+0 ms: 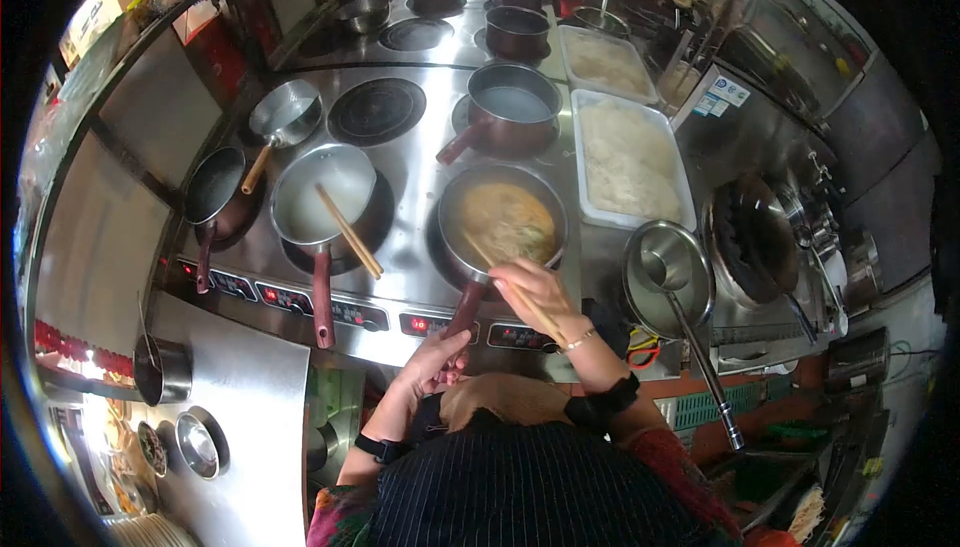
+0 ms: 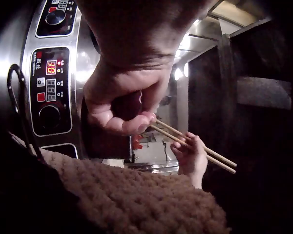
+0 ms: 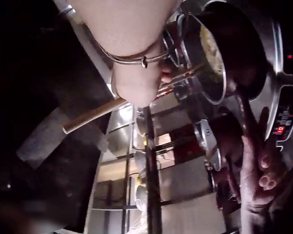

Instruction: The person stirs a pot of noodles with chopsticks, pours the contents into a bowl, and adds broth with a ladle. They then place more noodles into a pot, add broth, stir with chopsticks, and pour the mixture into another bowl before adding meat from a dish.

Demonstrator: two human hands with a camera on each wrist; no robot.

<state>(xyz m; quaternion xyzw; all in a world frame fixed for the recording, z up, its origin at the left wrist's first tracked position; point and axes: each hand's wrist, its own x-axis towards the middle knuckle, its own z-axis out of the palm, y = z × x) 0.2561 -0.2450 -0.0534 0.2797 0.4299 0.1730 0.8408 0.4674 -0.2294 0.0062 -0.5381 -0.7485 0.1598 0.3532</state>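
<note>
Stovetop point(image 1: 412, 222) spreads before you, a white tub point(image 1: 600, 215) along its right edge. Your food-filled pan point(image 1: 452, 213) sits near the front right corner, a pot point(image 1: 530, 140) behind, another pan point(image 1: 286, 205) left. Your left hand point(image 1: 435, 362) grips its handle point(image 1: 467, 307); your right hand point(image 1: 535, 292) pinches chopsticks point(image 2: 219, 157).

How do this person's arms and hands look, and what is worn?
The left hand and right hand are gloveless. Black straps circle both forearms, with a thin golden bracelet on the right. Patterned sleeves show pink, green and red.
</note>
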